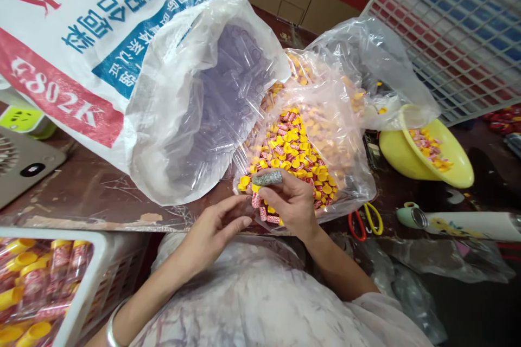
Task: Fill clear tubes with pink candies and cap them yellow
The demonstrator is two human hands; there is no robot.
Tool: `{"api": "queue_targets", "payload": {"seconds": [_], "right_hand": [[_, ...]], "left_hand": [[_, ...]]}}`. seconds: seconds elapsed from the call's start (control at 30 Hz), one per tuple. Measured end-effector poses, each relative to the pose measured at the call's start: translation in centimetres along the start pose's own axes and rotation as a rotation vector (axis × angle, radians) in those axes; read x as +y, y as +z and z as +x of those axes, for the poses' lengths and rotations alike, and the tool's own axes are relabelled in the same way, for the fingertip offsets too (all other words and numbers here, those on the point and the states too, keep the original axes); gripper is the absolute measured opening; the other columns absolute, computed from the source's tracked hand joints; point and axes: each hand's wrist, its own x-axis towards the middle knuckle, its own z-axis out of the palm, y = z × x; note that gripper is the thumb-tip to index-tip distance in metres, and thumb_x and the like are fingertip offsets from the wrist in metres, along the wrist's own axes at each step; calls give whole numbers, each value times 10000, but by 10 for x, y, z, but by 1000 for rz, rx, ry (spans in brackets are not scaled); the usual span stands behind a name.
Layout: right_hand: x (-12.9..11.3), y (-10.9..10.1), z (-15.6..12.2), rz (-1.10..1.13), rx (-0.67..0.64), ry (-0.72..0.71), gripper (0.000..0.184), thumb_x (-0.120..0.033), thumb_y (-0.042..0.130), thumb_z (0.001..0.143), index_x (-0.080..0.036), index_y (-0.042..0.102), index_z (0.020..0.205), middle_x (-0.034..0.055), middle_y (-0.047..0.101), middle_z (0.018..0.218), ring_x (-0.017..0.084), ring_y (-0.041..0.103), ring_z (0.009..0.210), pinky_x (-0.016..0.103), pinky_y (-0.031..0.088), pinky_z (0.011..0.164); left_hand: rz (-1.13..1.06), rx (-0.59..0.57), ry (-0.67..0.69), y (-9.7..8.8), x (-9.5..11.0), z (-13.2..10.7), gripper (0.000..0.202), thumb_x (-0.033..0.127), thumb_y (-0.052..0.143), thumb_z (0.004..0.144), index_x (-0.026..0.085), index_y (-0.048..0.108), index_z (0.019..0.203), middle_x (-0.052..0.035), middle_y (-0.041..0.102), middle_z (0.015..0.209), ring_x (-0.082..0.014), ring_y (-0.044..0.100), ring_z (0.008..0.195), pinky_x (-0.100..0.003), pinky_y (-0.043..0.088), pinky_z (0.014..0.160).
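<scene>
My right hand is over the front edge of a clear plastic bag of small yellow caps and red-and-white patterned pieces. A grey speckled wrap covers one of its fingers. Its thumb and fingers are pinched around a small yellow cap, partly hidden by the wrapped finger. Just to the left, my left hand has its fingers stretched out and its thumb apart, with nothing visible in it. Beyond it lies a white woven sack, its mouth open on many clear plastic tubes.
At lower left, a white crate holds filled yellow-capped tubes. To the right are a yellow bowl, scissors with red and yellow handles, and a white flask. A wire rack leans behind.
</scene>
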Motion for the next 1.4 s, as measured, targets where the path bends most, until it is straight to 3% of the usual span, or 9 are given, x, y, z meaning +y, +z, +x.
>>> {"api": "queue_targets", "payload": {"seconds": [0.33, 0.47, 0.57, 0.67, 0.93, 1.03, 1.1, 1.23, 1.4], "right_hand": [[14, 1, -2, -48, 115, -77, 163, -268, 701, 958, -244, 706, 1119, 11, 740, 1046, 159, 721, 928, 266, 591, 849], [9, -4, -4, -268, -67, -156, 181, -336, 664, 984, -232, 686, 1130, 46, 734, 1056, 200, 712, 972, 327, 579, 883], [10, -8, -6, -460, -246, -331, 518, -528, 777, 865, -211, 613, 1241, 112, 685, 1171, 281, 657, 1116, 424, 543, 988], [16, -6, -8, -606, -263, -447, 752, -560, 818, 805, -186, 490, 1369, 167, 610, 1286, 324, 578, 1241, 492, 493, 1070], [21, 10, -13, -764, -151, -548, 609, -532, 775, 842, -168, 532, 1266, 162, 659, 1118, 340, 626, 1144, 549, 485, 1076], [9, -2, -8, -737, -305, -474, 785, -636, 769, 811, -179, 482, 1381, 176, 604, 1324, 354, 529, 1310, 572, 408, 1149], [3, -18, -4, -780, -231, -411, 804, -633, 747, 838, -187, 444, 1435, 174, 564, 1395, 347, 505, 1341, 544, 431, 1130], [7, -48, 0, -1045, 117, -318, 219, -391, 600, 1013, -187, 617, 1090, 97, 684, 980, 280, 668, 943, 399, 546, 815], [17, -43, -1, -1283, -58, -215, 120, -235, 636, 989, -196, 612, 878, 46, 660, 863, 236, 637, 833, 326, 473, 722]], "left_hand": [[-54, -65, -46, 3, -4, 2, 459, 414, 643, 909, 156, 612, 1287, -87, 741, 1124, -259, 676, 1049, -390, 518, 960], [-158, -65, 1, 3, 0, 3, 312, 392, 672, 902, 176, 664, 1126, -55, 732, 1052, -225, 665, 976, -325, 521, 888], [-305, -75, 22, 2, 5, 3, 199, 362, 666, 914, 179, 661, 992, -38, 723, 989, -200, 673, 910, -301, 538, 844], [-443, -88, 5, 3, 6, 4, 159, 330, 677, 912, 177, 653, 949, -24, 712, 922, -183, 686, 866, -289, 547, 839], [-491, -82, -57, 12, 0, 7, 197, 348, 687, 881, 172, 611, 929, -8, 662, 827, -155, 656, 752, -282, 537, 759], [-257, 19, 0, 5, 1, 5, 148, 310, 631, 869, 184, 557, 891, 13, 592, 765, -153, 602, 717, -280, 502, 704], [126, 194, 95, -6, 3, 5, 60, 242, 575, 861, 188, 549, 861, 10, 555, 763, -154, 563, 714, -274, 450, 671], [1009, 453, 136, -34, 10, 9, 249, 136, 479, 881, 204, 659, 1039, -69, 605, 1006, -195, 574, 771, -298, 343, 597], [1431, 545, -106, -43, 23, 17, 311, 237, 443, 983, 190, 641, 1219, -131, 629, 1162, -273, 639, 831, -322, 308, 540]]}}
